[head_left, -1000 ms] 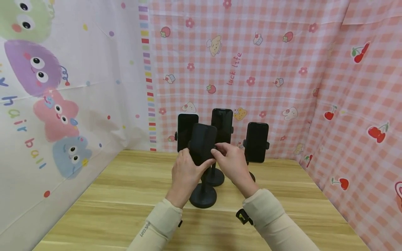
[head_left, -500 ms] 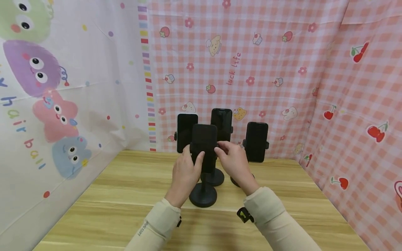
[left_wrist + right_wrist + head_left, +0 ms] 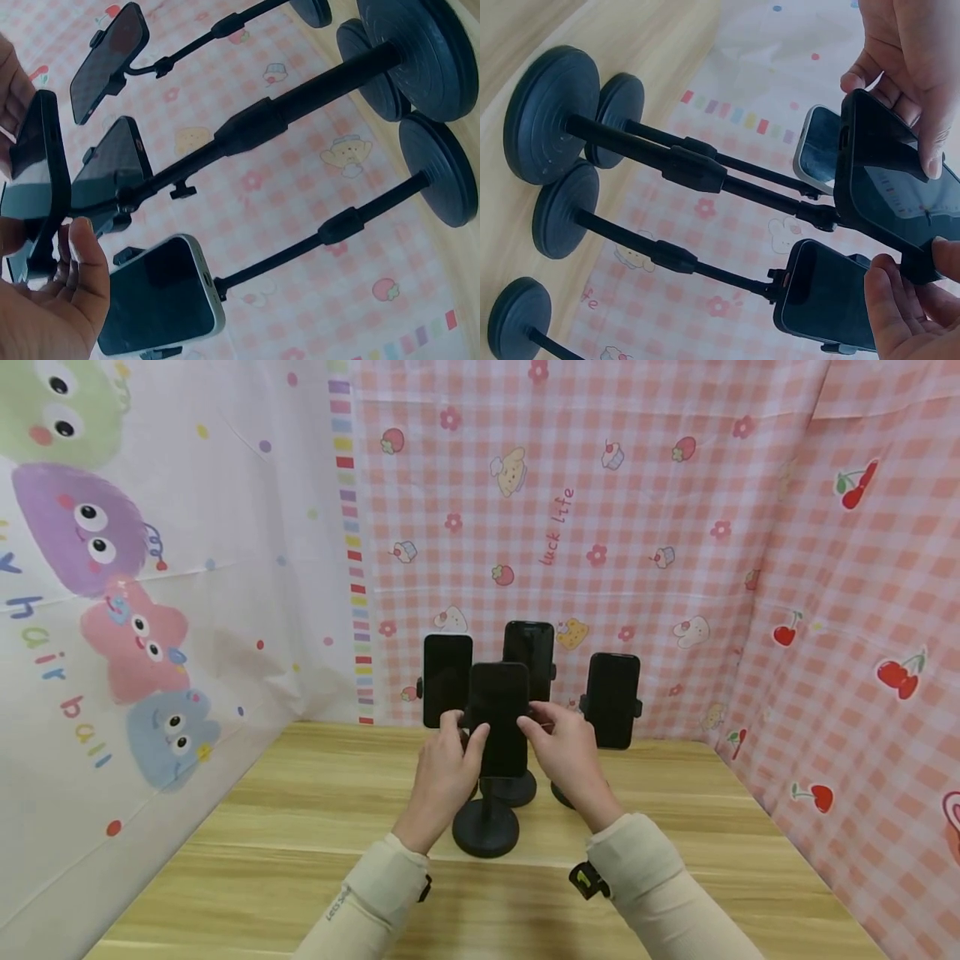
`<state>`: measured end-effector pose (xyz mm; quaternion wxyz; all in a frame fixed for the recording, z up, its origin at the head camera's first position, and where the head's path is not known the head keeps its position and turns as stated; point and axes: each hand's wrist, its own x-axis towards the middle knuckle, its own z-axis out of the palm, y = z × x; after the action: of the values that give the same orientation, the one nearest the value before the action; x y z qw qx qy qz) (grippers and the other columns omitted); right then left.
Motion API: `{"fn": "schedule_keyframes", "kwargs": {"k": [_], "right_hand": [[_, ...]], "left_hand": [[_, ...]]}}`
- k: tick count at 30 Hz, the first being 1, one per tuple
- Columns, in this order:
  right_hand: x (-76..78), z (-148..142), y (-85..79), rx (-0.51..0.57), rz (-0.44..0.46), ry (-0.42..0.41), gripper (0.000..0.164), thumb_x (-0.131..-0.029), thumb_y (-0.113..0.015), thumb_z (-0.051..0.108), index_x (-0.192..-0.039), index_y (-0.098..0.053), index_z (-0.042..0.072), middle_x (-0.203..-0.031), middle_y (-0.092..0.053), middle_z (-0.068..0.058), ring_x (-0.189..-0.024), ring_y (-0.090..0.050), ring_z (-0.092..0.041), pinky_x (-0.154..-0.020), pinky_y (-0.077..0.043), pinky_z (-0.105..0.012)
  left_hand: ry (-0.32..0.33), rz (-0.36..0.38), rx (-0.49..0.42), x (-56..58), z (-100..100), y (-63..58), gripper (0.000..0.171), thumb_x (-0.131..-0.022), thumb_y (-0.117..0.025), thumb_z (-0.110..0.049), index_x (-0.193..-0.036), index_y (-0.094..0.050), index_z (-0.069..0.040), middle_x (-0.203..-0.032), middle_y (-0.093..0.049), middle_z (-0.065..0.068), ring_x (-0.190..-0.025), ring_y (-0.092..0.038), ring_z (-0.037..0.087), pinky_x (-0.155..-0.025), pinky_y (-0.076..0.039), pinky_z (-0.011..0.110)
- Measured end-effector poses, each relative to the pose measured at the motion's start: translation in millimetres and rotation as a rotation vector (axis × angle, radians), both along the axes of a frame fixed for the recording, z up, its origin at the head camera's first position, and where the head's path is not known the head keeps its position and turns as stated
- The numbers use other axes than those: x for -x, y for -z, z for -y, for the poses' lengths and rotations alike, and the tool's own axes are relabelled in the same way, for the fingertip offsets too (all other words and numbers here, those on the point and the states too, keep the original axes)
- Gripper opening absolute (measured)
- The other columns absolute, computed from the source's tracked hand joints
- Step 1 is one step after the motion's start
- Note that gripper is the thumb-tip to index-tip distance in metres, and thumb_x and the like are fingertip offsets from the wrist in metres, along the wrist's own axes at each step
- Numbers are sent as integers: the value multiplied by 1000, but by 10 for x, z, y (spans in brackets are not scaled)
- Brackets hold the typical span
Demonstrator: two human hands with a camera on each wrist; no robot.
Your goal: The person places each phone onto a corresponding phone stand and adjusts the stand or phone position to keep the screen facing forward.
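Observation:
A black phone (image 3: 504,718) sits upright in the clamp of the front phone stand, whose round black base (image 3: 486,828) rests on the table. My left hand (image 3: 441,768) holds the phone's left edge, thumb on the screen side and fingers behind, beside a clamp arm (image 3: 41,259). With thumb and fingers, my right hand (image 3: 564,752) pinches the other clamp arm (image 3: 921,264) at the phone's right edge. Part of the right fingers is hidden behind the phone in the head view.
Behind stand three more phones on stands: a white-edged left phone (image 3: 447,681), a middle phone (image 3: 534,647) and a right phone (image 3: 612,700). The wooden table (image 3: 300,860) ends at patterned cloth walls (image 3: 637,510) at the back and sides.
The front phone was tilted; it now stands straight and has shifted slightly right. My left thumb has moved up from its lower edge to the left side. The right hand followed a little rightward.

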<state>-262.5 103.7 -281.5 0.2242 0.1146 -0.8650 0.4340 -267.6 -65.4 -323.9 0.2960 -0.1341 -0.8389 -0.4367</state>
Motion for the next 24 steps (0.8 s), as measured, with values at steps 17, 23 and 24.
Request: {"fn": "schedule_keyframes", "kwargs": {"k": [17,23,24], "right_hand": [[6,22,100,80,9,11,39,-99,-63,24,-129,-63,0,-113,-69,-16,-101,-65,-29,-87,-53,-47],[9,56,116,97,15,21,38,-99,-63,23,-129,-62,0,-113,-68,-15,-101,-64,-29,-86,-53,-46],[9,61,119,99,15,22,38,-99,-63,23,-129,-62,0,-113,-68,-15,-101,-64,-29,-86,-53,-46]], "left_hand": [[113,28,33,66,112,-73,31,-102,-57,-30,-115,-57,-1,-79,-55,4,-70,-53,20,-65,-46,35],[121,51,2,60,131,-74,31,-102,-58,-32,-114,-58,-3,-81,-55,4,-71,-52,19,-65,-45,34],[119,52,-2,56,133,-75,31,-101,-58,-32,-114,-59,-4,-81,-56,4,-71,-52,19,-65,-45,35]]}}
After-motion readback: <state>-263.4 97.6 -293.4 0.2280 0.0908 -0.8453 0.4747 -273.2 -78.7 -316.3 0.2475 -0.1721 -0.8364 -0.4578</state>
